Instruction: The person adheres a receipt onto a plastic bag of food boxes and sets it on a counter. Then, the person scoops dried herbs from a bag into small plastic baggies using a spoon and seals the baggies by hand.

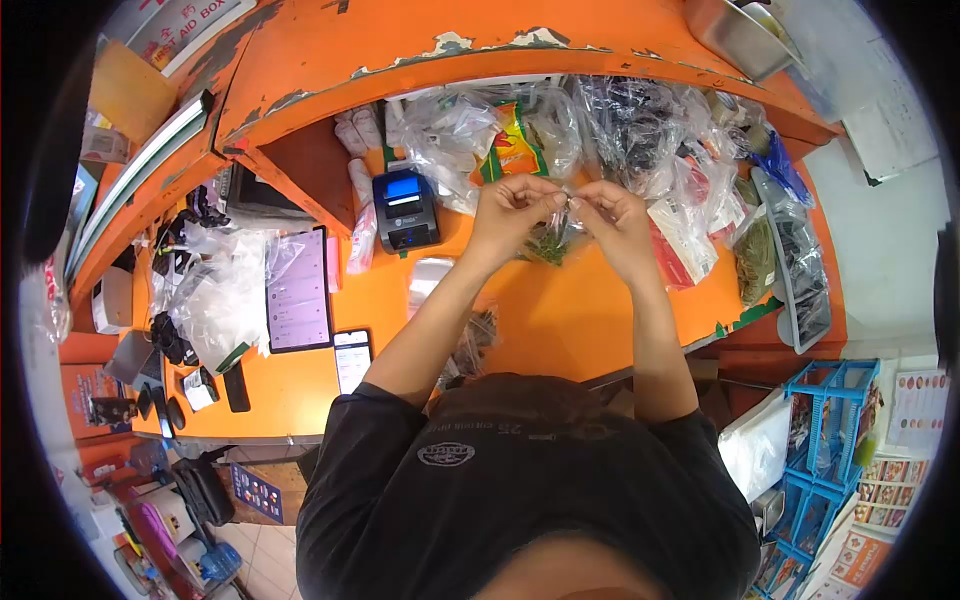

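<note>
green leaves [546, 246], orange countertop [560, 330], black printer [408, 225] with blue screen [403, 188], black shirt [560, 490] with pale logo [446, 455]

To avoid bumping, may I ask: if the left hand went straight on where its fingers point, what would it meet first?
The left hand would probably meet the right hand first, which is close opposite, though depth is unclear here.

arms [425, 325] out fwd, l hand [508, 217] & r hand [615, 228] close tog., fingertips [553, 201] pinched.

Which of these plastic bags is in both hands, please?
The small clear bag with green contents; left hand and right hand pinch it, unlike the other bags.
</note>
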Demonstrator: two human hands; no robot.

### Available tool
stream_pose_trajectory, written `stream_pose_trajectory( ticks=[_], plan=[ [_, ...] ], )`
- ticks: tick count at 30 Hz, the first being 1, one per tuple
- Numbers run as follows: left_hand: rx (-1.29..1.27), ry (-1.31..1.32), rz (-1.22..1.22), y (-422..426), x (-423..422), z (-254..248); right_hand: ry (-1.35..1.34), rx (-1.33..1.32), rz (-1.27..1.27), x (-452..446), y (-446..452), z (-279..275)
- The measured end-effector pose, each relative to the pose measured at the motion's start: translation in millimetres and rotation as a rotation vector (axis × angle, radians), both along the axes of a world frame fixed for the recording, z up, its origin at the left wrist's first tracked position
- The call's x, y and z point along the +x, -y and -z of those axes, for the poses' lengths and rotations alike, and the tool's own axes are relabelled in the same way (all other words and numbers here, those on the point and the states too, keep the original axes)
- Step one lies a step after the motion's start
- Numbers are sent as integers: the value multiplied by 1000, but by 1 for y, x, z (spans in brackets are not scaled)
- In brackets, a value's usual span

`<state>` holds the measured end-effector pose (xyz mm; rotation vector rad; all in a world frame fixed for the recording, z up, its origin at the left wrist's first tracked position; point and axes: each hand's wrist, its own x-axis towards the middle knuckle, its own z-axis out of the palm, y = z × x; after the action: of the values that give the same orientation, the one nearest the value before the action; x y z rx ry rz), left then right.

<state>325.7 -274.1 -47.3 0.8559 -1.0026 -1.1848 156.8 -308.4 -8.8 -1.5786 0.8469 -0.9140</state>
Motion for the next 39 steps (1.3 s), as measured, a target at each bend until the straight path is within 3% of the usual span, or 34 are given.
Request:
stream_pose_trajectory(
  ticks=[6,12,20,23,26,28,31,32,35,39],
  plan=[
    [-8,37,8,-17,0,-5,15,-91,-55,3,-5,9],
    [89,79,-52,-51,4,9,-182,-118,-77,20,-31,16],
    [29,123,-492,-106,64,-11,-34,37,-172,13,-54,25],
    [115,146,-467,-121,80,-5,11,139,-149,10,-53,49],
    [186,70,-349,-126,66,10,205,170,-76,45,-81,34],
    [261,-43,-244,-129,56,16,-15,110,-264,40,-83,45],
    [281,254,-358,-127,72,51,-268,34,-344,38,-89,59],
    [348,475,-430,-129,81,60,-326,-11,-347,36,-93,62],
    [174,1016,-448,-131,98,115,-393,-113,-460,35,-104,64],
    [169,1221,-412,-133,94,164,-418,5,-518,33,-109,65]
  ],
)
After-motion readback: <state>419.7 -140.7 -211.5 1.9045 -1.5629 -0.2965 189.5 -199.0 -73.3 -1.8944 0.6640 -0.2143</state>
